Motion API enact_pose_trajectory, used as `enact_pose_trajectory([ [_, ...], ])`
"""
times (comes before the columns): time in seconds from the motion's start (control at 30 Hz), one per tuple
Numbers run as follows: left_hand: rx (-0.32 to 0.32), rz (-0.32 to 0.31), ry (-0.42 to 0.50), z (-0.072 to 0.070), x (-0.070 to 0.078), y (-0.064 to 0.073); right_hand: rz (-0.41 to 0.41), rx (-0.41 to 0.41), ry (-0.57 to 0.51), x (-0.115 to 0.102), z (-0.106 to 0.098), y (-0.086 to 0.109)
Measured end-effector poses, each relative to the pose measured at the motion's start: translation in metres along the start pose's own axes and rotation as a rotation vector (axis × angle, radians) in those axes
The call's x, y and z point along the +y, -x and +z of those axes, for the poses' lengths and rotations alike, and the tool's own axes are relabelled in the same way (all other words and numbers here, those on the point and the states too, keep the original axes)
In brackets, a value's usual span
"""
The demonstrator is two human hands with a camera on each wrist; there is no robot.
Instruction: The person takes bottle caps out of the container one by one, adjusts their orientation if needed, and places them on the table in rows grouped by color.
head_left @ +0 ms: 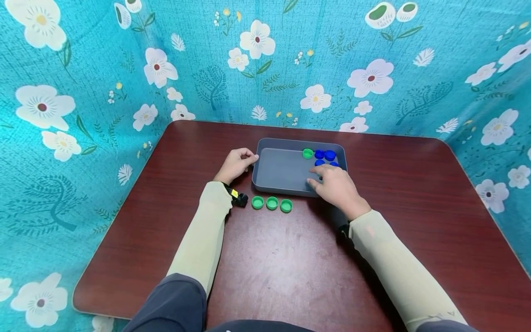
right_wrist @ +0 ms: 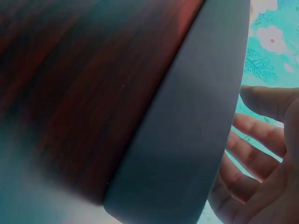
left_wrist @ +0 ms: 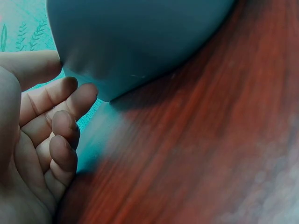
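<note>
A shallow grey tray (head_left: pixel 282 173) lies on the table. At its left side, my left hand (head_left: pixel 236 163) holds the rim between thumb and curled fingers; the left wrist view shows this hand (left_wrist: pixel 42 121) at the tray's corner (left_wrist: pixel 140 42). My right hand (head_left: pixel 337 186) is over the tray's right part, thumb and fingers apart, with nothing visible between them. Near its fingertips are several blue bottle caps (head_left: pixel 329 155), partly hidden by the hand. A green bottle cap (head_left: pixel 307 153) sits left of them inside the tray. The right wrist view shows the hand (right_wrist: pixel 261 172) beyond the tray wall (right_wrist: pixel 187 107).
Three green caps stand in a row on the table before the tray: left cap (head_left: pixel 257 202), middle cap (head_left: pixel 272 203), right cap (head_left: pixel 286 205). The dark red-brown table (head_left: pixel 415 207) has rounded corners. A turquoise flowered cloth (head_left: pixel 282 78) hangs behind it and along both sides.
</note>
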State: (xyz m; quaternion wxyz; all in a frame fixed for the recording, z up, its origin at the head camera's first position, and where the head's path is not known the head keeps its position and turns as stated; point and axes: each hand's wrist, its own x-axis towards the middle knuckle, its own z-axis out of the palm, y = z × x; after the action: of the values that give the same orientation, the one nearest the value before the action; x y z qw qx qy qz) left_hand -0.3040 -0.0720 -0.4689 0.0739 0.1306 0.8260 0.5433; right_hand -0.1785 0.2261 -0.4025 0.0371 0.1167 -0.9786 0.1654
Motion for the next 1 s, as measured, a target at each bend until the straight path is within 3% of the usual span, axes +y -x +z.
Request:
enact_pose_trajectory([
  [0.2,-0.002,0.003,0.003,0.0,0.001,0.0,0.057,0.014,0.01,0.006,0.001,-0.004],
  [0.67,0.002,-0.001,0.033,0.001,-0.001,-0.001,0.103,0.047,0.015,0.016,0.001,-0.014],
  [1.0,0.003,-0.015,0.027,0.001,0.001,0.0,0.191,-0.014,0.042,0.019,0.001,-0.017],
])
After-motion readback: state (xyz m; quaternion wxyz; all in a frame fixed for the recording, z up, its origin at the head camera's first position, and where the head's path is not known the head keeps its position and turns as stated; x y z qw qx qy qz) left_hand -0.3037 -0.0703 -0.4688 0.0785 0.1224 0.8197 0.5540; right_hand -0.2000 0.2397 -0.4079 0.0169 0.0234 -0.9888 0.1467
